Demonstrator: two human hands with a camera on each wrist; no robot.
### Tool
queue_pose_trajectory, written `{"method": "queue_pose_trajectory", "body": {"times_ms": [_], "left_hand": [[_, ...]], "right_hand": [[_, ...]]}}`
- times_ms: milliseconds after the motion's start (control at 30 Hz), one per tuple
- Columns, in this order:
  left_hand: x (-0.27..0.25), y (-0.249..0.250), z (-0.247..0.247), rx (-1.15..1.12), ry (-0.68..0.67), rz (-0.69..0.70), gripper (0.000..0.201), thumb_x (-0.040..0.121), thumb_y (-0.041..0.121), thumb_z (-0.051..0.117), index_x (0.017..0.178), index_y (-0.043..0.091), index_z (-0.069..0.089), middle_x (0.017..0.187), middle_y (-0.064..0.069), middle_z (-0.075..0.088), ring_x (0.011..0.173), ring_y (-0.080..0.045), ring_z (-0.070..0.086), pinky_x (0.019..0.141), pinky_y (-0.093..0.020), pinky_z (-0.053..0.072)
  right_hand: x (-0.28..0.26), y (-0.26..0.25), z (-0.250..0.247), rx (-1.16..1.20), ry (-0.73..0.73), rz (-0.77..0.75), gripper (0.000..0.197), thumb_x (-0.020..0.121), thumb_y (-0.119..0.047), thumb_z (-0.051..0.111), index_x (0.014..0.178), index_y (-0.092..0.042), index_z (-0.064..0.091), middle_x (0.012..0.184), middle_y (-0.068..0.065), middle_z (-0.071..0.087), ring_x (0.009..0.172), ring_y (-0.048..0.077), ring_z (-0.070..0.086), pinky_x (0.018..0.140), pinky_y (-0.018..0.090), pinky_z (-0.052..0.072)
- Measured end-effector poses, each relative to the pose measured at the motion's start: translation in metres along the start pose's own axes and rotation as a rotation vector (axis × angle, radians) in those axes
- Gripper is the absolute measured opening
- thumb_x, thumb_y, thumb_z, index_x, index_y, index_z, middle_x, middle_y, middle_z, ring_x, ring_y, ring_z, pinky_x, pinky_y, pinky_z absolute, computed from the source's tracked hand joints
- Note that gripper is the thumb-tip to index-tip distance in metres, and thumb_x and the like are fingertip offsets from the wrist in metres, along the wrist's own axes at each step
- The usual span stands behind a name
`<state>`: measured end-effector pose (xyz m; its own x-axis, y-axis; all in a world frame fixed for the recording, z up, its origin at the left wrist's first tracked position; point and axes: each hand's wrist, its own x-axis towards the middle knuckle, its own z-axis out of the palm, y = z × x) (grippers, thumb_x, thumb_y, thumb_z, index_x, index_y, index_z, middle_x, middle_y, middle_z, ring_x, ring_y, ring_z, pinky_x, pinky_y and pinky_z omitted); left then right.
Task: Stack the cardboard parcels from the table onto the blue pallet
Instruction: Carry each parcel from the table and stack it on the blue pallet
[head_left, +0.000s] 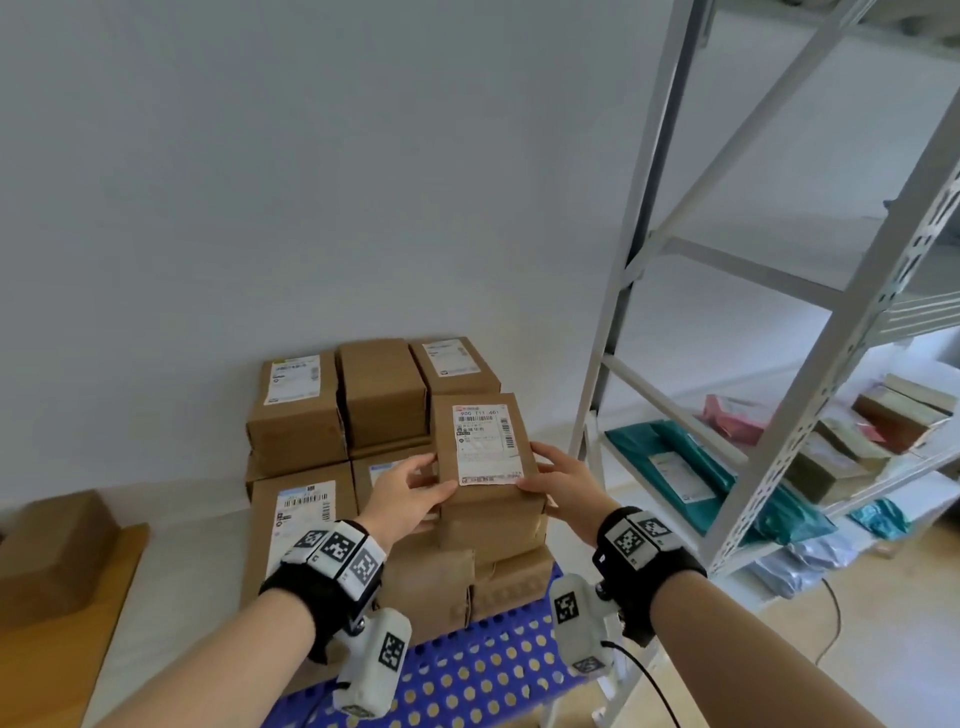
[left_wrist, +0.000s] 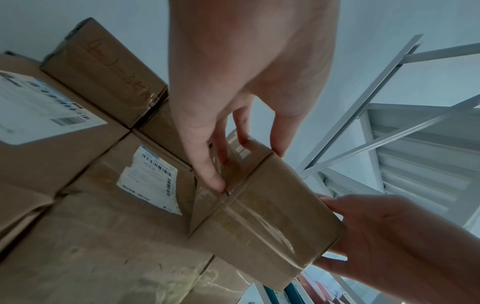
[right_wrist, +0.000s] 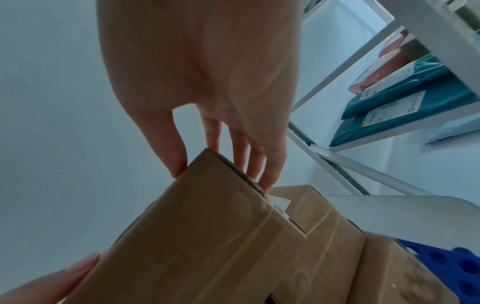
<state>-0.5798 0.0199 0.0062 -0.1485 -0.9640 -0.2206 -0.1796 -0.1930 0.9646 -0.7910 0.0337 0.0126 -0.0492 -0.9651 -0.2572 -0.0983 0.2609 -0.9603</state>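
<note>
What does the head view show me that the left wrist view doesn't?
Only the head view shows the blue pallet under the stack, the printed label on top of the held parcel, a lone box on the wooden table at left, and the teal mailer on the rack. Only the left wrist view shows the parcel's taped near end and handwriting on a rear box. Both show the left hand and right hand gripping the parcel's opposite sides over the stack, beside the metal rack.

Held parcel (head_left: 485, 452) label reads approx "900 111 461".
</note>
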Motion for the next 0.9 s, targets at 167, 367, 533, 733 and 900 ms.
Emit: {"method": "queue_pose_trajectory", "body": {"times_ms": [167,367,533,733,900], "left_hand": [[0.025,0.003,0.008,-0.026,0.007,-0.017,0.058,0.085,0.015,0.068,0.138,0.017,0.043,0.122,-0.005,0.058,0.104,-0.024,0.062,0.087,-0.044,0.054],[0.038,0.004,0.019,-0.058,0.044,-0.033,0.06,0.085,0.015,0.068,0.139,0.014,0.042,0.12,-0.005,0.058,0.096,-0.017,0.062,0.065,-0.025,0.054],[0.043,0.008,0.026,-0.064,0.091,-0.042,0.055,0.086,0.014,0.067,0.136,0.015,0.045,0.115,-0.003,0.061,0.1,-0.02,0.063,0.072,-0.028,0.055],[0.046,0.009,0.043,-0.066,0.163,-0.05,0.048,0.086,0.017,0.067,0.131,0.019,0.05,0.116,-0.001,0.063,0.107,-0.021,0.061,0.091,-0.041,0.053],[0.047,0.006,0.049,-0.074,0.204,-0.061,0.045,0.085,0.02,0.068,0.128,0.018,0.054,0.119,0.0,0.064,0.109,-0.022,0.061,0.096,-0.047,0.049]], "right_hand": [[0.028,-0.003,-0.009,-0.037,0.005,0.017,0.055,0.087,-0.003,0.058,0.138,-0.019,0.043,0.111,0.004,0.064,0.086,0.01,0.06,0.06,0.02,0.046],[0.053,-0.005,-0.02,-0.049,-0.026,0.035,0.052,0.089,-0.006,0.055,0.138,-0.019,0.043,0.101,-0.004,0.06,0.086,0.009,0.056,0.061,0.022,0.043],[0.07,-0.006,-0.028,-0.064,-0.082,0.025,0.053,0.089,-0.005,0.056,0.139,-0.018,0.042,0.112,0.003,0.062,0.087,0.01,0.058,0.062,0.022,0.046],[0.086,-0.002,-0.04,-0.068,-0.131,0.023,0.053,0.089,-0.006,0.057,0.138,-0.017,0.042,0.116,0.005,0.062,0.09,0.013,0.059,0.064,0.023,0.048],[0.09,0.0,-0.048,-0.12,-0.187,0.001,0.052,0.088,-0.01,0.061,0.136,-0.019,0.043,0.122,0.004,0.061,0.102,0.018,0.06,0.076,0.028,0.051]]}}
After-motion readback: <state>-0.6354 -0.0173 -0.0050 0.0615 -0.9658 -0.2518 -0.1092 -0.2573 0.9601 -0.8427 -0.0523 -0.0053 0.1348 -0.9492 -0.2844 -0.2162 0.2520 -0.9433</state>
